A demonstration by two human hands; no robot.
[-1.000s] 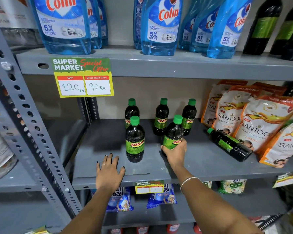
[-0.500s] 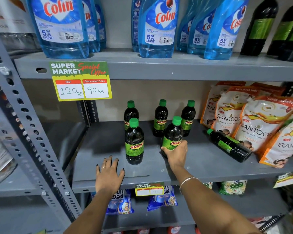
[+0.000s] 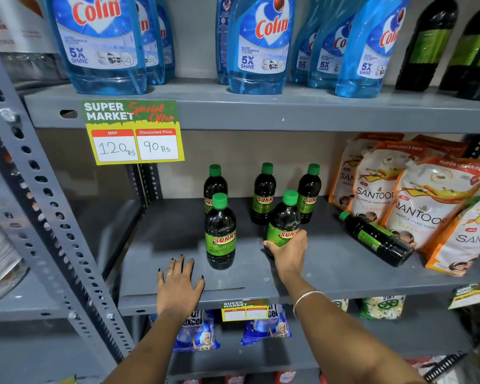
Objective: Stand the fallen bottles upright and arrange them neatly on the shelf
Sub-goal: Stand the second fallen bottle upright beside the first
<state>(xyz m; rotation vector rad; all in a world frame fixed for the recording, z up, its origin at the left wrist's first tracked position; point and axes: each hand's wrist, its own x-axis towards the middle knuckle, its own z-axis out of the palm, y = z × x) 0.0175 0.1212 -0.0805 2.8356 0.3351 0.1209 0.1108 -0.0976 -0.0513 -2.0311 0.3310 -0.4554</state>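
Middle shelf (image 3: 330,270), grey metal, contents:

- Three dark bottles with green caps, "SUNNY" labels, upright in a row near the back edge: back-left bottle (image 3: 214,184), back-centre bottle (image 3: 263,195), back-right bottle (image 3: 309,191).
- Front-left bottle (image 3: 220,231): upright, standing free just in front of the back-left one, toward the front edge.
- Held bottle (image 3: 284,220): near upright with a slight tilt, in front of the gap between the back-centre and back-right bottles. Right hand (image 3: 288,253) is wrapped around its lower body, fingers closed on the label; whether its base touches the shelf cannot be told.
- Fallen bottle (image 3: 377,238): lying on its side toward the right end of the shelf, cap pointing to the back left, its body against the Santoor pouches (image 3: 416,206).
- Left hand (image 3: 179,284): palm down, fingers spread flat on the front edge of the shelf, left of the front-left bottle, holding nothing.

Upper shelf: blue Colin cleaner bottles (image 3: 258,45); price tag (image 3: 133,131) on its front lip, reading 120 and 90.
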